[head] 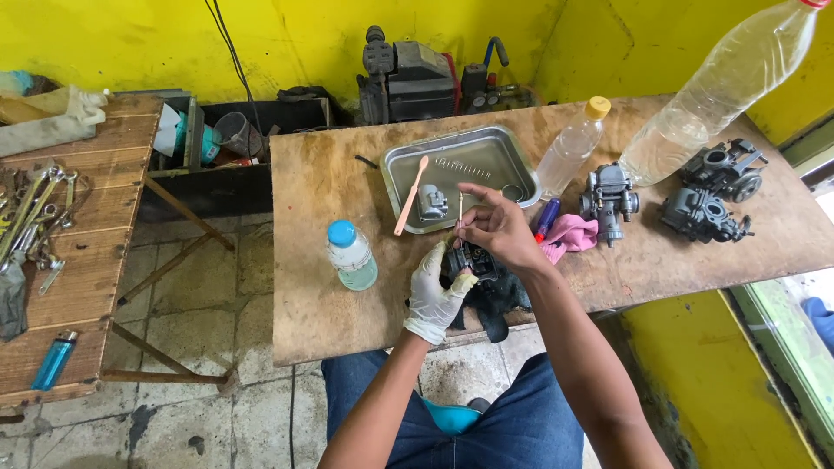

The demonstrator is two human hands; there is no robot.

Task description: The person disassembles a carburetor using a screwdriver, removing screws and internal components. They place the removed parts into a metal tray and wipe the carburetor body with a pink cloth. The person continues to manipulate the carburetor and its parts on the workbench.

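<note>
A: Nearest items?

B: Item one: left hand, white glove, grip closed on a dark carburetor at the near edge of the counter. A black rag lies under it.

A: The other hand?

B: Item two: right hand, bare, just above the carburetor. Fingertips pinched shut on a thin pin, held upright over the part's top.

A: To the left of the hands?

B: Item three: small bottle, blue cap, pale green liquid, upright, near the glove but apart from it.

A: To the right?

B: Item four: pink cloth with a blue-handled tool just beside it. Item five: grey carburetor, standing beside the cloth.

A: Farther back?

B: Item six: steel tray, mid-counter. Inside: a pink brush laid diagonally, a small grey part, a spring, a ring. Item seven: clear bottle, yellow cap, leaning at the tray's right rim. Item eight: large clear bottle, tilted, upper right.

A: Far right?

B: Item nine: two dark carburetors, close together, near the counter's right end.

A: Off the counter?

B: Item ten: wooden side table at left, bearing wrenches and a blue lighter. Item eleven: a dark machine against the yellow wall.
</note>
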